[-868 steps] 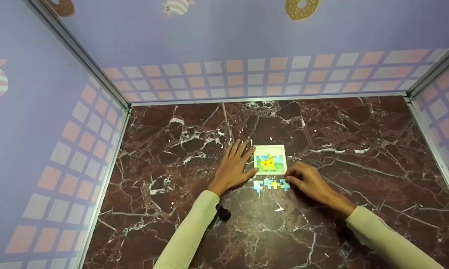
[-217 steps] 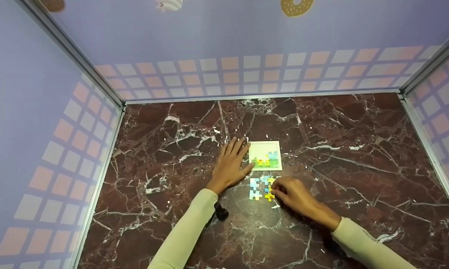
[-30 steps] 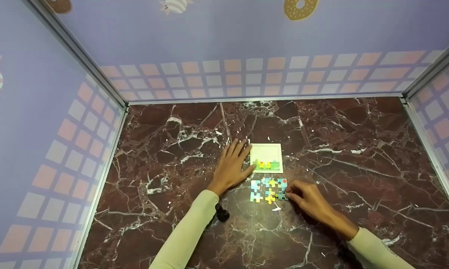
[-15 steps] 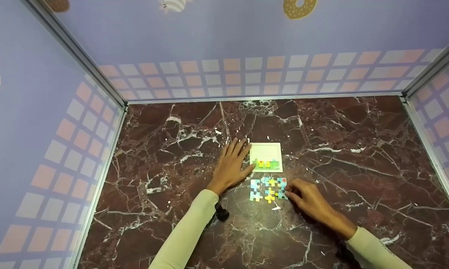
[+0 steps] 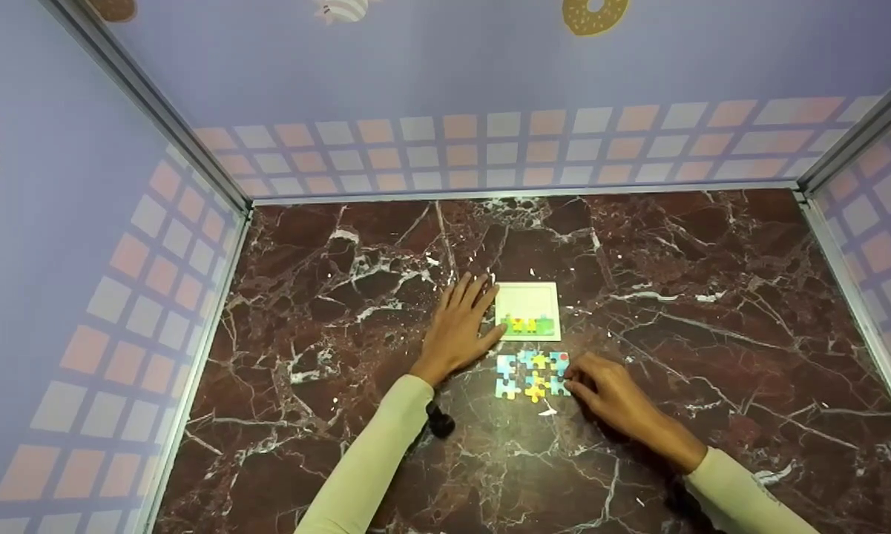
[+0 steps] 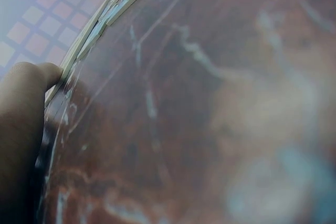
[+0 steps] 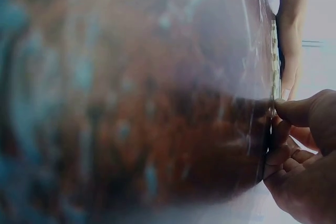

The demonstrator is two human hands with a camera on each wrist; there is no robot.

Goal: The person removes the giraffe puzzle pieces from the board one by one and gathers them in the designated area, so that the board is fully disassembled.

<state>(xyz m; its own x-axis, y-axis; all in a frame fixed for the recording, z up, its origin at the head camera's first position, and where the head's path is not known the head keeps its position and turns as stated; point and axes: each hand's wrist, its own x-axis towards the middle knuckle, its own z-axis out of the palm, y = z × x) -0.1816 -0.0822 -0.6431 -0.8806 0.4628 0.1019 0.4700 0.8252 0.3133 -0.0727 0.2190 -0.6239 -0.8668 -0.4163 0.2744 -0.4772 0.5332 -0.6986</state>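
Observation:
A small pale puzzle frame (image 5: pixel 527 298) lies on the dark red marbled table, with a row of green and yellow pieces (image 5: pixel 529 326) along its near side. My left hand (image 5: pixel 456 330) lies flat at its left edge, fingers spread and thumb on the frame's near left corner. Below the frame, several loose blue and yellow jigsaw pieces (image 5: pixel 536 384) are set out in two rows. My right hand (image 5: pixel 608 382) is at their right end, fingers bent, thumb and fingertips pinching the edge of the lower right blue puzzle piece (image 5: pixel 558 385). In the right wrist view, the thumb (image 7: pixel 296 111) meets the row's edge.
Lilac walls (image 5: pixel 386 74) with printed squares enclose the table (image 5: pixel 356 289) at the back and both sides. A black wrist device (image 5: pixel 439 421) sits on the left sleeve. A white fleck (image 5: pixel 547 411) shows just below the pieces.
Since the oldest frame, the frame's upper picture pieces have come out onto the table and form a second row. Over the last second both hands have stayed almost still.

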